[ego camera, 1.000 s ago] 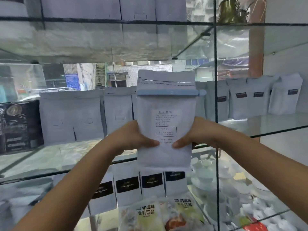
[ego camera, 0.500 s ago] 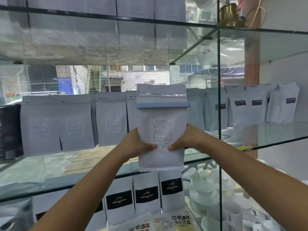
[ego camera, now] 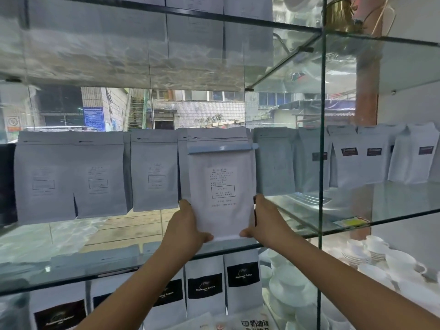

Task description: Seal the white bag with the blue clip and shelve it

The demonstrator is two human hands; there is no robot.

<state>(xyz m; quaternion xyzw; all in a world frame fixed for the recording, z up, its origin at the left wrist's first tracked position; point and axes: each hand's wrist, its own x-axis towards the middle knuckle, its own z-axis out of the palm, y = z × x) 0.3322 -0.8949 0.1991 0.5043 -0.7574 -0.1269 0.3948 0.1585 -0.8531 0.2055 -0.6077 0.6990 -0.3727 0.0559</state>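
Observation:
The white bag [ego camera: 220, 186] stands upright over the front part of the middle glass shelf [ego camera: 71, 263], its printed label facing me. A blue clip [ego camera: 222, 148] runs across it just below the folded top. My left hand [ego camera: 188, 231] grips the bag's lower left edge and my right hand [ego camera: 263, 225] grips its lower right edge, thumbs at the bottom corners. The bag's bottom edge is at the shelf surface; whether it rests there I cannot tell.
Similar white bags [ego camera: 152, 172] line the back of the same shelf on both sides. A vertical glass divider edge [ego camera: 321, 163] stands to the right. More bags with black labels [ego camera: 204, 289] sit below, beside white cups and saucers [ego camera: 371, 253]. Another glass shelf [ego camera: 166, 13] is overhead.
Both hands have carried the bag forward and down into the shelf space, and they have slid lower on it, from the middle to the bottom corners.

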